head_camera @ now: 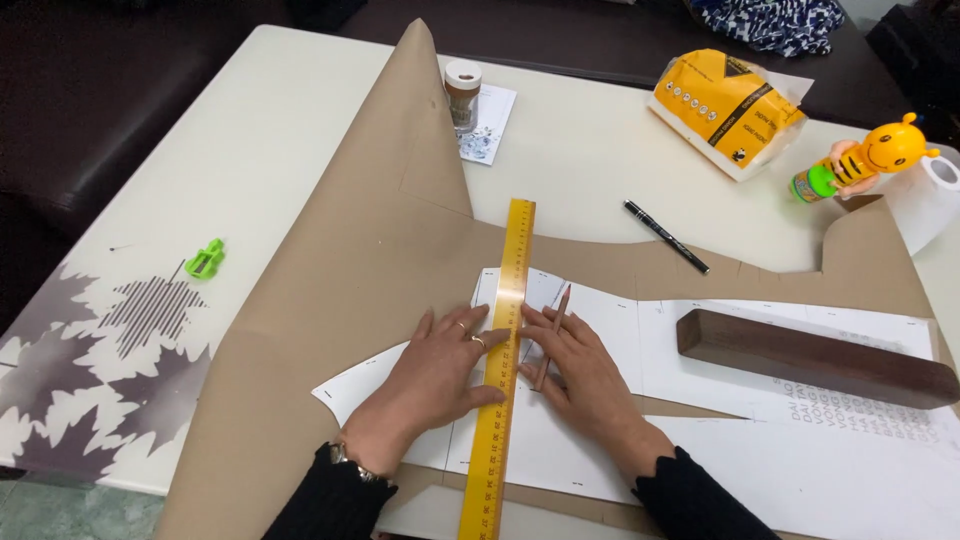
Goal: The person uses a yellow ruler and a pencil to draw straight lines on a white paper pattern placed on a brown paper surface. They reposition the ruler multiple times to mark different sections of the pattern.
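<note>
We press left hand [440, 372] flat on yellow ruler [500, 370], over white pattern sheet [590, 420] on brown paper [370, 260]. Our right hand [580, 370] holds pencil [552, 335] beside ruler. Right: dark wooden block [810, 355]. Far: black pen [665, 236].

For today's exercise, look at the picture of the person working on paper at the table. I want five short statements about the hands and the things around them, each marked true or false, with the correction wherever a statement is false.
1. The left hand presses flat on the yellow ruler. True.
2. The right hand holds a pair of scissors. False: it holds a pencil against the white paper.
3. The dark wooden block lies on the white paper to the right of the hands. True.
4. The black pen lies under the ruler. False: it lies apart, on the table past the brown paper.
5. The green sharpener sits on the brown paper. False: it is on the table, left of it.
</note>
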